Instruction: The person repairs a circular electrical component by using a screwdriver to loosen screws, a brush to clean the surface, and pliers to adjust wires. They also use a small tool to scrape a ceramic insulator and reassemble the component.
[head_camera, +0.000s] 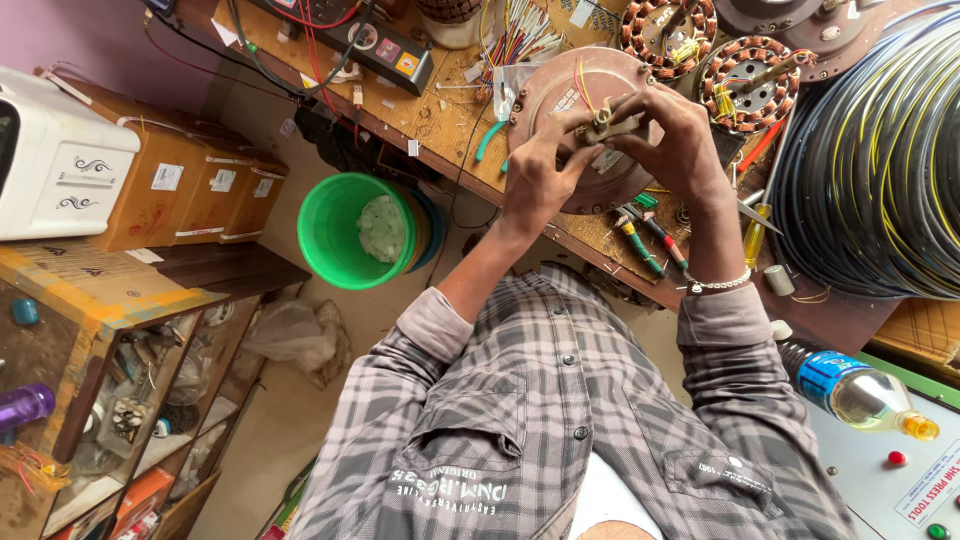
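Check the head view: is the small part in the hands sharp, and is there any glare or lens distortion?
Head view: even daylight, soft shadows; the small metal part between left hand and right hand is reasonably sharp; bright glare on the plastic bottle; wide-angle bending at the edges, around the wire coil.

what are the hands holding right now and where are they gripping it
Both hands, left hand and right hand, pinch a small metal part by its ends, above the round copper-coloured motor housing.

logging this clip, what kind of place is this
Likely a small electrical repair workshop for fan motors: copper-wound stators, a big coil of wire and screwdrivers on a worn wooden bench.
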